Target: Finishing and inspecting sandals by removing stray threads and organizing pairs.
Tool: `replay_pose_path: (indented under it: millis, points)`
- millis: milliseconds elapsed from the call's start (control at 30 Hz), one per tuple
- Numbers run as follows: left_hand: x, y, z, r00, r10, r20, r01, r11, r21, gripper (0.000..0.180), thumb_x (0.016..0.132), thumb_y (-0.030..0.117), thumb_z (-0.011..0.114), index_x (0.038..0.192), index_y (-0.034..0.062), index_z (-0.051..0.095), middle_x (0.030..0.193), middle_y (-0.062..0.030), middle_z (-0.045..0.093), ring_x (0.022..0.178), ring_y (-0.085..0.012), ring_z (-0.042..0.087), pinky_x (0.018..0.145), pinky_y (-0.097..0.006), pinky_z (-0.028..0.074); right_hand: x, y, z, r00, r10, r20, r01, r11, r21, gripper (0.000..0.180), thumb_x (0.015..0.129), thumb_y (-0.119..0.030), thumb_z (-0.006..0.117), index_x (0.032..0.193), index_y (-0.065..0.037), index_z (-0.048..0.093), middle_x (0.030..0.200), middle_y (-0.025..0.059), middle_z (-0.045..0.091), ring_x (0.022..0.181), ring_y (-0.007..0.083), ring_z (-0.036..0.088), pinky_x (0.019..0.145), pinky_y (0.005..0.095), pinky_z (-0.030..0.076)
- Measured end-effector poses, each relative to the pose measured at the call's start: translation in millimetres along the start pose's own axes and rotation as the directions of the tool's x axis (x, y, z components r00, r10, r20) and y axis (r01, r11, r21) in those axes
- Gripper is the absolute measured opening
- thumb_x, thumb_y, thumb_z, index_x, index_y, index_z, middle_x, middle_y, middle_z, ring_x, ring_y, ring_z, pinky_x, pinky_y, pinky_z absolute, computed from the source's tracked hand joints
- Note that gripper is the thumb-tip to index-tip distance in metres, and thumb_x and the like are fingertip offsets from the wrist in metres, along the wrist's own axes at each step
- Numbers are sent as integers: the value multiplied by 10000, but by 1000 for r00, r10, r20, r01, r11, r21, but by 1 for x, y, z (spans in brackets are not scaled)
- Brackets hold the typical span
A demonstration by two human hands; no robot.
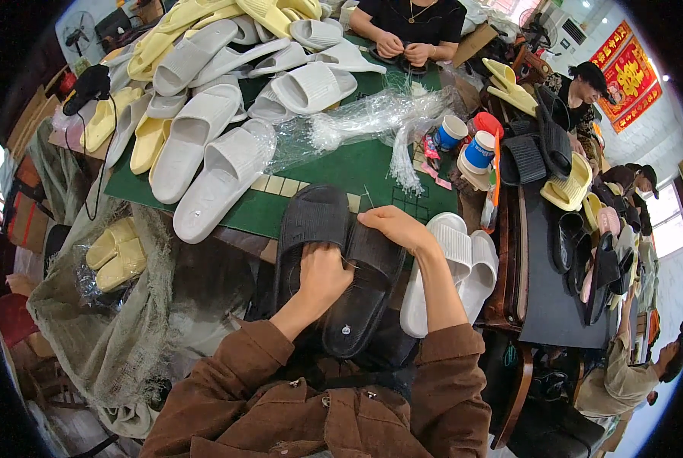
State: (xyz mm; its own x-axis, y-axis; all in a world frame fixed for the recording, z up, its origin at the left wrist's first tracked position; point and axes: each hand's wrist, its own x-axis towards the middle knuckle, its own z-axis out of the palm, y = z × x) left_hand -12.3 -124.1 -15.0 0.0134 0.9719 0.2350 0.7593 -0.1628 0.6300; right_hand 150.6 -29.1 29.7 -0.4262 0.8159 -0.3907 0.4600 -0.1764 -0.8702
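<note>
A pair of black slide sandals lies side by side in front of me at the table's near edge, the left slide [311, 206] and the right slide [356, 320]. My left hand [324, 275] is closed at the left slide's foot opening, its fingers tucked under the ribbed strap and partly hidden. My right hand [396, 229] pinches at the inner edge of the right slide's strap. A thin clear plastic tie [368, 195] sticks up by its fingertips. Another fine strand shows near my left thumb.
Grey slides [227, 179] and yellow ones pile up on the green table [139, 187]. Bundled clear ties [341, 130] lie beyond my hands. Paper cups [479, 153] stand right. White slides [440, 282] rest beside my right forearm. A co-worker's hands [404, 52] work opposite.
</note>
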Motion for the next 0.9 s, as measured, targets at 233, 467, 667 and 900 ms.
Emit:
replay_pose_path:
  millis: [233,467,667,900]
  points:
    - [0,-1,1,999,40,-7,-40,999,32,330,708,185,752,862,-84,640,866,-249,643,888,-418,604,891,-468,439,5,11,3,990,59,-132,-58,998,13,249,885,-244,655,890,2,693,793,-13,643,725,64,547,682,227,436]
    - [0,-5,1,998,69,8,-70,996,63,353,730,235,741,866,-77,648,909,-259,641,907,-400,609,891,-471,437,10,3,23,853,-325,-409,228,936,-269,198,818,-176,676,903,2,693,808,110,677,720,199,637,679,324,487]
    - [10,-2,-17,990,115,84,-119,992,45,560,740,418,741,927,-101,642,957,-269,638,945,-403,609,888,-464,451,9,-16,38,696,-518,-497,376,853,-362,160,874,-77,606,981,-15,707,885,132,693,746,212,650,703,300,494]
    - [28,-4,-48,867,17,497,-33,999,24,852,677,620,738,1001,-152,583,981,-297,622,957,-423,612,907,-454,462,24,-28,37,871,-425,-248,349,889,-298,210,878,-144,612,1014,-24,717,835,108,701,719,154,623,689,285,490]
